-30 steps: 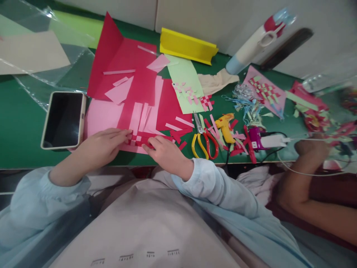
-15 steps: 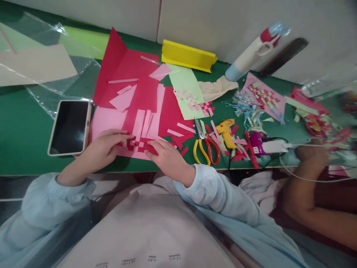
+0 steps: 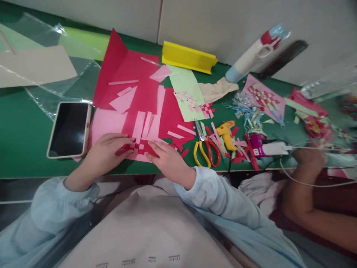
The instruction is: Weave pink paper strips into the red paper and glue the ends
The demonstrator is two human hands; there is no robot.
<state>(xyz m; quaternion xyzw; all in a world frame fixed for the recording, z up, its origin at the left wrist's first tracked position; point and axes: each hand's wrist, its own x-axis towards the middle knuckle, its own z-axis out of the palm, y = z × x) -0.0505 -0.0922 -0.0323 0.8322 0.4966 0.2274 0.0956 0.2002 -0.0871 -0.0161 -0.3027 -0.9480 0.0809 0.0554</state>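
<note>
A small checkered weave of red and pink paper strips (image 3: 138, 146) lies near the table's front edge, with long pink strips (image 3: 138, 126) running away from it. My left hand (image 3: 107, 152) is at the weave's left side, thumb and fingers curved around the end of a red paper strip (image 3: 124, 148). On the other side, my right hand (image 3: 169, 160) rests with its fingers stretched over the red strip's right end, thumb a little apart. My fingertips partly cover both ends of the weave. Pink paper (image 3: 107, 121) lies underneath.
Left of the weave lies a phone (image 3: 69, 128). Scissors (image 3: 205, 147), a yellow glue gun (image 3: 227, 134) and scattered paper scraps (image 3: 242, 149) are to the right. Behind stand folded red card (image 3: 131, 74) and yellow card (image 3: 188, 57). Another person's arm (image 3: 306, 186) reaches in at right.
My left hand has shifted slightly right and nearer to me, its thumb now at the weave's lower left. My right hand has barely moved.
</note>
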